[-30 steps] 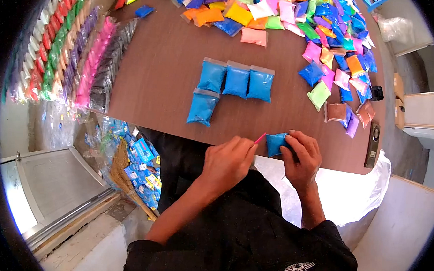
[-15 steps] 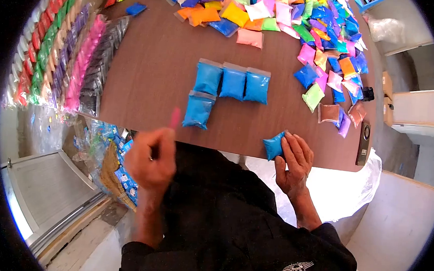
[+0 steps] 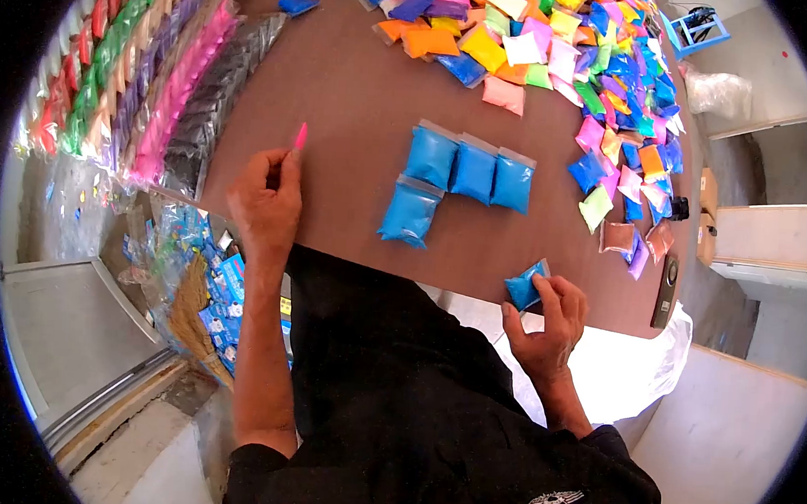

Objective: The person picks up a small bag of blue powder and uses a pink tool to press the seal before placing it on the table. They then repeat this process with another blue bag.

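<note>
My left hand (image 3: pixel 269 197) is raised over the left part of the table, thumb and fingers pinched on a small, thin, bright pink pointed piece (image 3: pixel 301 137). Its exact kind does not show. At the front edge, my right hand (image 3: pixel 547 326) grips a small blue packet (image 3: pixel 525 285) between thumb and fingers. Between the hands lie several larger clear bags filled with blue: one at the back left (image 3: pixel 431 156), a middle one (image 3: pixel 473 170), a right one (image 3: pixel 512 181), and a nearer one (image 3: pixel 411 212) below the left of that row.
A big heap of colourful packets (image 3: pixel 521 49) covers the back and right of the brown table (image 3: pixel 347 96). Long strips of pouches (image 3: pixel 185 89) hang over the left side. A dark box-shaped object (image 3: pixel 666 290) sits at the right corner; a straw broom (image 3: pixel 189 310) stands below left.
My left hand has moved up and away over the table, the pink piece still in it. The right hand keeps the blue packet, now tilted differently. The whole view has shifted slightly.
</note>
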A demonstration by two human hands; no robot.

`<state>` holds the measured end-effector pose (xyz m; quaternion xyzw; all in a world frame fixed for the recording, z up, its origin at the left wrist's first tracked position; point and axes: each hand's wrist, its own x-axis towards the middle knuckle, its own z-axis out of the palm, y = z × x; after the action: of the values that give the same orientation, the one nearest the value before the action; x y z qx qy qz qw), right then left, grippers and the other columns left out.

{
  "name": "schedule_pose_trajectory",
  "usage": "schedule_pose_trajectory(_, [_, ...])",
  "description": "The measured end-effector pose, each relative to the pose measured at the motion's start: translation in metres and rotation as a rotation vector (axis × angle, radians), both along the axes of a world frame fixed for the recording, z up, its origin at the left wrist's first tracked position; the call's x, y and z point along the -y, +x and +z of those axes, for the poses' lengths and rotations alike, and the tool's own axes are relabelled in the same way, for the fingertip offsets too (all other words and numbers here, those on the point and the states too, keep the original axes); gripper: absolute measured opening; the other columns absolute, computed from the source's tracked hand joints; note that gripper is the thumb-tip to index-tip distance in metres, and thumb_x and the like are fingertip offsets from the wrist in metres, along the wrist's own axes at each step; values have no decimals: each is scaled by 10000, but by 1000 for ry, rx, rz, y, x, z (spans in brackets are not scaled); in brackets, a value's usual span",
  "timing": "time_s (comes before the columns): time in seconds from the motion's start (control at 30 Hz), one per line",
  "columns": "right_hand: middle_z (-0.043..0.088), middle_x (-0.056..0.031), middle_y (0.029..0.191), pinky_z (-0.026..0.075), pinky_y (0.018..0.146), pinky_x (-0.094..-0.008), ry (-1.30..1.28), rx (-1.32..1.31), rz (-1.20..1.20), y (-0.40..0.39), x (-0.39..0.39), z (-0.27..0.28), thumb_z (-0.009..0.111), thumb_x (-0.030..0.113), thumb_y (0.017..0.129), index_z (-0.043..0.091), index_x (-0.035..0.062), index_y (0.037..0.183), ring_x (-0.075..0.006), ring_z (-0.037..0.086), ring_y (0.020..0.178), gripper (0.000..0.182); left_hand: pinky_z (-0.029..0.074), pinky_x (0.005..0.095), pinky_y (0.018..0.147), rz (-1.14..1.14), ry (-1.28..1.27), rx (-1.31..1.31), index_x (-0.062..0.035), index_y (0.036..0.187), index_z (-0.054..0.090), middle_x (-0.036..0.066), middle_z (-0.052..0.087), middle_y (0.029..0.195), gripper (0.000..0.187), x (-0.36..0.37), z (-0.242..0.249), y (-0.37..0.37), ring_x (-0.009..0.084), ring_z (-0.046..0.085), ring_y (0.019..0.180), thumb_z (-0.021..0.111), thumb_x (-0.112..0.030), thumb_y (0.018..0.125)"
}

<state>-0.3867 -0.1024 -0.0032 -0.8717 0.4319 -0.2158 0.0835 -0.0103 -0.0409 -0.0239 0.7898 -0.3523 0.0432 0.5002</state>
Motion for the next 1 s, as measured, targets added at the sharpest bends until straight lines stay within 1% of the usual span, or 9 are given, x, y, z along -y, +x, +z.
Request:
schedule_pose_trajectory(0.1, [650,-156,1155,441,950,-454,-13,-18,31,12,2,0,855,244,719,689,36,1166,-349,593,1107,520,489,272,576,-9,-50,31,18,918,708,66,682,726,117,0,-2,0,87,603,628,735,-96,924])
schedule_pose_trajectory(0.27, [688,-131,1241,475,959,-431,3,55,238,56,14,-1,826,122,764,709,40,1159,-322,634,1155,421,494,282,573,-17,-74,-17,12,917,700,78,678,728,93,-1,0,-2,107,614,628,729,-76,921])
schedule_pose_trajectory(0.4, [684,-141,1250,496,977,-433,-2,68,308,80,19,-3,820,103,778,706,45,1176,-336,646,1156,417,499,301,574,-7,-63,18,4,916,698,108,681,749,72,-2,-1,0,153,634,621,729,-61,913])
schedule_pose_trajectory(0.5, [680,-147,1255,495,978,-434,-1,89,316,86,22,-6,814,97,780,705,43,1177,-337,643,1161,415,514,305,641,-5,-51,-31,3,927,715,99,690,776,134,-3,-3,1,134,638,694,739,-129,924])
schedule_pose_trajectory(0.63, [671,-154,1267,496,972,-442,10,96,321,93,25,-8,806,94,784,703,45,1180,-339,640,1164,412,510,312,629,-6,-23,-6,4,915,708,102,689,771,134,-3,-3,1,147,642,687,739,-126,923])
schedule_pose_trajectory(0.7, [661,-157,1275,496,961,-451,24,102,333,95,26,-8,797,95,791,699,45,1183,-338,639,1161,408,509,339,580,-12,-66,50,-2,903,695,134,677,765,74,-2,-6,3,214,658,629,732,-66,909])
schedule_pose_trajectory(0.83, [658,-154,1276,495,950,-459,7,107,337,95,27,-8,796,102,786,691,44,1191,-337,639,1151,422,503,325,611,31,-16,73,4,901,703,114,686,771,126,-1,0,0,182,643,669,739,-115,916])
schedule_pose_trajectory(0.93, [661,-201,1250,491,977,-452,23,125,333,95,27,-7,794,64,749,689,0,1167,-369,637,1137,436,507,332,623,40,8,76,3,900,703,119,684,778,126,-1,0,-2,192,649,681,744,-116,910])
schedule_pose_trajectory(1.0, [656,-207,1253,489,982,-453,27,159,330,95,26,-8,788,61,748,687,0,1168,-375,634,1140,436,507,334,625,51,-30,-34,1,901,704,121,678,776,125,0,-3,-2,201,648,679,746,-117,905])
